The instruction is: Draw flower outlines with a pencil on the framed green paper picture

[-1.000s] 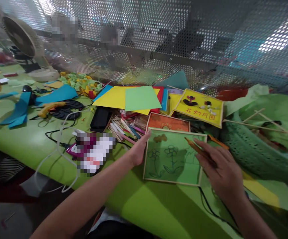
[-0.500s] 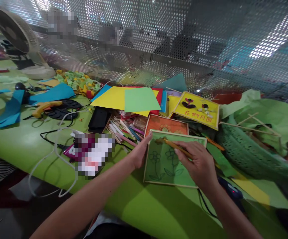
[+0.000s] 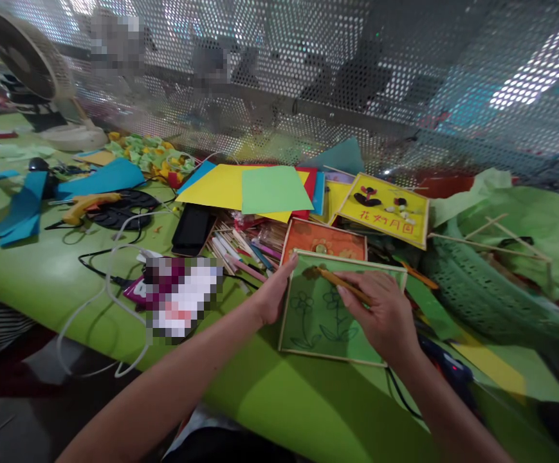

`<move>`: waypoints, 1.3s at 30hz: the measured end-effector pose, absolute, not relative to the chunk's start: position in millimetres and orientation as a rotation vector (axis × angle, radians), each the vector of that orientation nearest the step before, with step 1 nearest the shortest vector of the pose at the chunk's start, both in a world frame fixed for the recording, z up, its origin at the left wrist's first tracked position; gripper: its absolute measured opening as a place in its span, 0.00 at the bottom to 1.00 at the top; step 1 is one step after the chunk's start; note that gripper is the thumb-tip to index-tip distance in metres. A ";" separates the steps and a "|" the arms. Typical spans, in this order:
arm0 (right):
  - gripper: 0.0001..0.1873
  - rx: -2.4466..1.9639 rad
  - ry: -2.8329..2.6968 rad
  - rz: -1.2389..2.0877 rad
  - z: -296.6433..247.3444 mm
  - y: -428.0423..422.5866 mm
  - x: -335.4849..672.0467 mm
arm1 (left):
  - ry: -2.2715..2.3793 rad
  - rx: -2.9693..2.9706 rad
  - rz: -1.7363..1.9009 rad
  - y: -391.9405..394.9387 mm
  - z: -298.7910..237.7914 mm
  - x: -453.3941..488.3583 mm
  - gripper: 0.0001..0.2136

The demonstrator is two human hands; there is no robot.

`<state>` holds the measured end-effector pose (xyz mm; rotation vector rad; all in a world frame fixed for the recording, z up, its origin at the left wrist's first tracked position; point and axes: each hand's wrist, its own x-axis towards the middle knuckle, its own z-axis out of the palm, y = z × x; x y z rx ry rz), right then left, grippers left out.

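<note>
A green card (image 3: 308, 334) with a pale stick frame leans on the worktop, tilted toward me. Two flowers with stems and leaves are outlined on it in dark lines. My left hand (image 3: 275, 296) grips the card's left edge, thumb near the upper corner; its other fingers are partly hidden. In my right hand (image 3: 380, 308) is an orange-yellow pen (image 3: 344, 285), pinched between thumb and fingers. Its tip is at the upper part of the card, beside a brownish patch that could be a mark or a shadow. Behind the card's top edge lies an orange framed picture (image 3: 325, 241).
Behind are stacked coloured sheets (image 3: 274, 190), loose pens (image 3: 240, 247) and a yellow framed picture (image 3: 385, 209). A green basket (image 3: 491, 276) stands at right. At left are a phone (image 3: 192, 228), a yellow glue gun (image 3: 89, 207), white cable loops (image 3: 108, 283) and a fan (image 3: 28, 64).
Very little differs. The view has shifted slightly, and the card's right side sits a touch farther right. Both hands keep their holds, with the pen tip near the same spot.
</note>
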<state>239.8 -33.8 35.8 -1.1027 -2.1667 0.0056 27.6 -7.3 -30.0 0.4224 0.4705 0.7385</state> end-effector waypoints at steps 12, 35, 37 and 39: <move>0.10 -1.122 -2.169 -0.021 36.6 -35.0 238.9 | 0.479 0.416 0.737 -9.6 -25.3 29.3 0.36; 0.12 -1.051 -2.173 0.311 31.7 -58.1 247.5 | 0.506 0.432 0.786 -7.0 -19.2 28.9 0.35; 0.11 -1.031 -2.214 0.299 27.6 -59.5 245.4 | 0.497 0.429 0.779 -5.9 -19.5 29.2 0.35; 0.09 -1.026 -2.253 0.281 24.5 -59.5 243.4 | 0.477 0.423 0.786 -4.8 -19.7 29.5 0.35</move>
